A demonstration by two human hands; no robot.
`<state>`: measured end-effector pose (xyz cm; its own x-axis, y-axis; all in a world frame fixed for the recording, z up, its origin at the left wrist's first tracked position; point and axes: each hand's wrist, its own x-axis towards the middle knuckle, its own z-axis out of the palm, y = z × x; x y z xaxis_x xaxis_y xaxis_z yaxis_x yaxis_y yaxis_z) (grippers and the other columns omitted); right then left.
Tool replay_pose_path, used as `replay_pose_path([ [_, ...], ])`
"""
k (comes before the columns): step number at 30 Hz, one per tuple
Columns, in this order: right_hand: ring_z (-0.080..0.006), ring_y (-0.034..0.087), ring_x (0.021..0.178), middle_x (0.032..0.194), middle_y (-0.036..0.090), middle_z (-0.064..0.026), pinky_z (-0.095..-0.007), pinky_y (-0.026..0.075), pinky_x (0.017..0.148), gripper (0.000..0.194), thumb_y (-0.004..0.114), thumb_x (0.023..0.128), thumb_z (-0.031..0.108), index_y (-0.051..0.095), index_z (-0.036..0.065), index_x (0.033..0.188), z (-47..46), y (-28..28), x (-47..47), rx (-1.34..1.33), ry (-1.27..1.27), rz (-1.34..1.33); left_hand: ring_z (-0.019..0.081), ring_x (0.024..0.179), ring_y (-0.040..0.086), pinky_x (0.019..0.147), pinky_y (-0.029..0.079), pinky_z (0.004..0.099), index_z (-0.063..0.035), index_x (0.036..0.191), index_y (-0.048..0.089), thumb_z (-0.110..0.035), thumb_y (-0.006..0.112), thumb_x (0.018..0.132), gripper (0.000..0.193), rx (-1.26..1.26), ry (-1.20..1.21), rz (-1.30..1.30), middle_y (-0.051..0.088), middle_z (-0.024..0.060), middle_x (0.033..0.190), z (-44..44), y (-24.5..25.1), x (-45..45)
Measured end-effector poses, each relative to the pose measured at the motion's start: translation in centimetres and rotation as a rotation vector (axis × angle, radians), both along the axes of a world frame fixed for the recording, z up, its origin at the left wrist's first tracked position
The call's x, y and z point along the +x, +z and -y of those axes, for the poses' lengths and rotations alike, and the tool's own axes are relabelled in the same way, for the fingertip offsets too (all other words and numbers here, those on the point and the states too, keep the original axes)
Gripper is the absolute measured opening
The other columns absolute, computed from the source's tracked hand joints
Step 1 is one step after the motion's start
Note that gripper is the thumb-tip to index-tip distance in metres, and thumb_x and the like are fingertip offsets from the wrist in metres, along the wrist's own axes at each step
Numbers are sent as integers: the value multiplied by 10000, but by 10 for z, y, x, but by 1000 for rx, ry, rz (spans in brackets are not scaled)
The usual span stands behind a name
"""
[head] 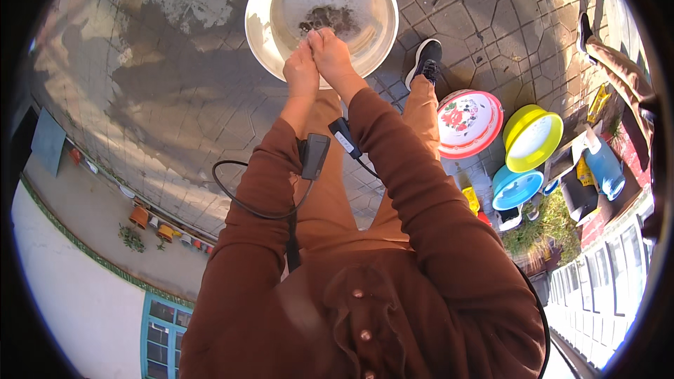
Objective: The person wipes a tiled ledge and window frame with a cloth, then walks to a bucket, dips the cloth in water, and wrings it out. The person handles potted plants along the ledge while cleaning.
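Observation:
Both hands are brought together over the near side of a wide white basin (256, 16), which holds shallow water. My left hand (301, 71) has its fingers curled and presses against my right hand (331, 55), whose fingers are bent down too. Whatever may be pinched between the fingertips is hidden. Just beyond them, dark brown wet clumps (339, 18) lie in the water, among small bubbles. Small black devices with cables sit at my wrists, one by the left sleeve (316, 155) and one by the right sleeve (345, 138).
To the right stand a red-rimmed flowered basin (495, 131), a yellow basin (513, 134) and a blue basin (505, 202). Beyond them are a blue container (603, 166) and another person's leg (618, 63). Potted plants (139, 216) line the left edge of the paved ground (205, 84).

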<state>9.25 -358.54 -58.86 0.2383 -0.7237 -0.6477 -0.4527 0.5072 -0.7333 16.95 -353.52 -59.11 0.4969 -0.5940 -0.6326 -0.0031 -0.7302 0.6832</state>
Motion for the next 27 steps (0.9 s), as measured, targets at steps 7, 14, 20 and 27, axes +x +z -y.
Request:
replay_pose_path([
  [7,-309,613,942,1050,620,-192,-350,476,820,558,621,832,313,463,-18,1252,-39,64,-39,177,-505,319,172,871,598,751,492,290,23,1114,512,-43,504,881,242,-28,-116,-346,600,98,975,16,84,-13],
  [14,-307,627,827,867,647,-206,-374,483,743,431,639,792,371,637,-46,903,-52,98,-137,95,-494,197,152,788,578,663,470,269,-19,929,476,74,595,747,237,87,-243,-363,543,62,870,27,128,-85],
  [20,-394,600,757,765,614,-245,-444,461,686,338,564,822,295,619,-38,793,-92,115,-259,-60,-852,-58,113,693,443,629,396,249,-30,820,498,-68,665,772,178,-210,-841,46,487,8,748,9,138,-236],
  [27,-201,516,517,616,551,-65,-340,419,510,294,554,878,223,549,-27,724,-116,143,-426,-139,-1645,-63,113,675,536,585,448,252,-20,890,525,-37,637,804,142,9,-558,-514,541,28,785,-4,192,-417],
])
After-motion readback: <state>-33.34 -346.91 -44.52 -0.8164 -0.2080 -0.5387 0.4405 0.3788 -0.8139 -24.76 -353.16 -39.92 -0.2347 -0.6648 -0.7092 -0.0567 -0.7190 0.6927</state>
